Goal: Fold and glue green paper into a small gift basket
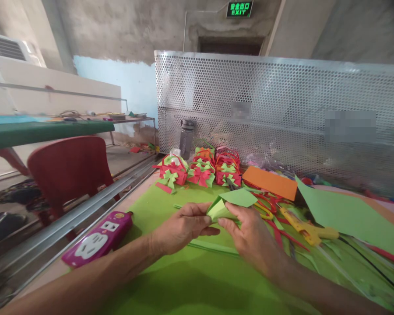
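A folded piece of light green paper (221,209) is held up between my two hands over the green table surface. My left hand (187,225) pinches its left corner between thumb and fingers. On the other side, my right hand (246,225) grips the paper with the thumb in front, its other fingers partly hidden. Green paper strips (213,248) lie on the table below the hands. Just beyond stand several small red and green paper baskets with bows, among them one at the left (172,170).
A yellow glue gun (307,227) with a black cord lies at right among red and green strips. Behind it are orange paper (271,181) and green sheets (348,214). A purple power strip (98,240) sits at left. A grey bottle (186,140) stands before the perforated metal panel (282,96).
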{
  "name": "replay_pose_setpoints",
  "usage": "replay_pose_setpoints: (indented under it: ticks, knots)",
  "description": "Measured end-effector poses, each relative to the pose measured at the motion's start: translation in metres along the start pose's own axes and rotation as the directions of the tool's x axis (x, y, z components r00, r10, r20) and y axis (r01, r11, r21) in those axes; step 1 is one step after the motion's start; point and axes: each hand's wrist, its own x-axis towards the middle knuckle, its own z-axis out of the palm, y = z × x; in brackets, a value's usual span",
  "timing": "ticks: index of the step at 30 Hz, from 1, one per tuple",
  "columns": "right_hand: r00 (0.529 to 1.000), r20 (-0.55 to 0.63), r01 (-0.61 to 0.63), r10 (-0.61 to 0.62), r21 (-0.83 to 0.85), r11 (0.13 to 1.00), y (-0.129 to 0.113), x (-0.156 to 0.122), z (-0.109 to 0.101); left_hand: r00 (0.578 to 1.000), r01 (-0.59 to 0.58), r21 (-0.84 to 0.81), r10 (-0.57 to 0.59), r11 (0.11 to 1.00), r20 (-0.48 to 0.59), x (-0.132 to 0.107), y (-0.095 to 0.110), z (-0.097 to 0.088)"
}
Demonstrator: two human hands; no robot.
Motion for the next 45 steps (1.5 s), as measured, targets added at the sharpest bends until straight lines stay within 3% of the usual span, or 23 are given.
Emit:
replay_pose_setpoints:
  ticks: [5, 13, 18, 28, 45]
  knots:
    - [1.0, -0.02, 0.0, 0.0, -0.01, 1.0, -0.001, 0.001, 0.0, 0.999, 0.015, -0.002, -0.015, 1.0, -0.029, 0.0, 0.0, 0.002]
    - [0.999, 0.023, -0.027, 0.026, 0.017, 0.999, 0.0, 0.0, 0.001, 0.974, 0.046, -0.033, -0.052, 0.998, -0.22, 0.0, 0.0, 0.008]
    - [1.0, 0.016, -0.014, 0.014, 0.001, 1.0, 0.003, 0.001, 0.004, 0.972, 0.016, 0.002, -0.015, 1.0, -0.233, 0.0, -0.003, 0.008]
    - [0.997, 0.007, -0.078, 0.078, 0.064, 0.995, 0.0, -0.001, 0.007, 0.988, -0.015, 0.173, 0.042, 0.985, -0.149, -0.001, -0.002, 0.007]
    - [0.985, -0.037, 0.155, -0.169, -0.254, 0.955, 0.008, 0.002, 0.016, 0.982, 0.046, 0.428, 0.038, 0.903, -0.184, -0.006, 0.006, 0.021]
